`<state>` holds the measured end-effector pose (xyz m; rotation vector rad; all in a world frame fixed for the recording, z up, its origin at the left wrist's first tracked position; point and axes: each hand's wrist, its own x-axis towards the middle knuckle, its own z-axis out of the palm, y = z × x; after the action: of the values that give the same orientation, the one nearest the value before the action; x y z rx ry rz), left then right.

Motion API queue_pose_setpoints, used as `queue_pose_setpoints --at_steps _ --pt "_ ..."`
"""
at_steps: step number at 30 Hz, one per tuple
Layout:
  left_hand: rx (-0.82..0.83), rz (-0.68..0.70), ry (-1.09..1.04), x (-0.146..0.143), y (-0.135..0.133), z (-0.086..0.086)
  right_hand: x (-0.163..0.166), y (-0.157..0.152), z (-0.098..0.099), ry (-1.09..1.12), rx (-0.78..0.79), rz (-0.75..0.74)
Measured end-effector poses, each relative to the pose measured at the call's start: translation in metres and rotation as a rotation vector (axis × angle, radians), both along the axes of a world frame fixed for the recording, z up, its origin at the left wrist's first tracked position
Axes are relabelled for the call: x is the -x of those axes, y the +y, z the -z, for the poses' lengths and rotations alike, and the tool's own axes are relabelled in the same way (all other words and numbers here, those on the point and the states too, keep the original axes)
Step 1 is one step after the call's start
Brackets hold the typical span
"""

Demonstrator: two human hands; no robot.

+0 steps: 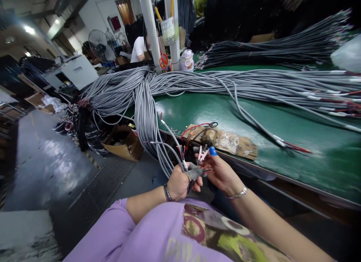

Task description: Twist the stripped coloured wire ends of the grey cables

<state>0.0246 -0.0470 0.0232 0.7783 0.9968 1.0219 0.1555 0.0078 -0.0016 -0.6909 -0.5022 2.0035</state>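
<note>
Left hand [180, 181] closed round gray cable [175, 150]; right hand [222, 173] at thin wires [207, 171], pinch unclear. Cable likely springy, wires delicate; hold beside left hand.

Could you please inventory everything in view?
Bench: one, green, centre to right
Cables: many, grey, draped over bench
Thin cables: many, dark, far right
Board: one, brown, bench edge
Clip: one, pink, near board
Posts: two, white, behind cables
Scissors: one pair, orange, between posts
Tub: one, lilac, beside posts
Fans: two, grey, back left
Cartons: several, brown, floor
Person: one, white top, background
Shirt: one, purple, foreground
Left grip: one, bare, around cables
Right grip: one, blue-tipped, beside the clip
</note>
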Motion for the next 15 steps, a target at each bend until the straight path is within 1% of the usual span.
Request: queue_pose_setpoints --at_steps 4,12,15 --pt "0.002 -0.018 -0.001 -0.003 0.001 0.001 0.001 0.005 0.005 0.017 0.039 -0.078" --pt "0.024 -0.028 0.056 -0.007 0.003 0.003 0.005 0.006 0.012 0.032 0.031 -0.059" --pt "0.018 -0.017 0.052 -0.006 0.002 0.003 0.005 0.004 0.013 0.075 0.026 -0.010"
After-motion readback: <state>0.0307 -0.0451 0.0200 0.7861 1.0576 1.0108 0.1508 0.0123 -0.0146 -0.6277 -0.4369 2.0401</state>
